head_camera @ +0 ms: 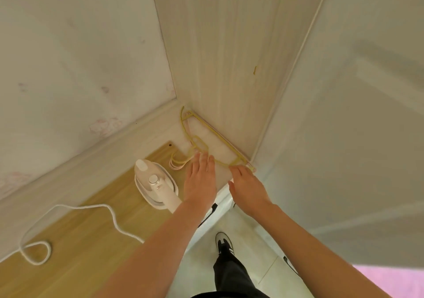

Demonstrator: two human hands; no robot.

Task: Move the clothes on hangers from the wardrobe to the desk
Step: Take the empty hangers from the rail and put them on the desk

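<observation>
While the head view is the only one here, it shows the step plainly: a white garment (218,151) on a yellow hanger (220,137) lies on the far corner of the desk (91,228), pushed up against a pale wood-grain panel (229,56). Pink hangers (176,166) lie beneath it, with their hooks poking out to the left. The clothes are on the desk, not in the wardrobe, so this looks like the setting-down part of the task.

The left hand (200,179) lies flat, its fingers (203,160) straight and pressing on the fabric and the hanger's neck. The right hand (249,188) reaches for the hanger's near end, fingers (237,170) bent down onto it. Whether they pinch the hanger or only press on it I cannot tell.

To finish well, I judge the garment should be smoothed flat with the open palm while the other hand lines the yellow hanger up with the ones beneath. Part of the cloth seems to hang over the desk edge, so it may slip off unless drawn further on. A white iron (156,186) stands just left of the left hand with its cord (101,205) trailing across the desk, and the cloth is best kept off both.

No container shows its inside. Which panel belongs to the wardrobe cannot be told, and nothing of its contents is visible.
</observation>
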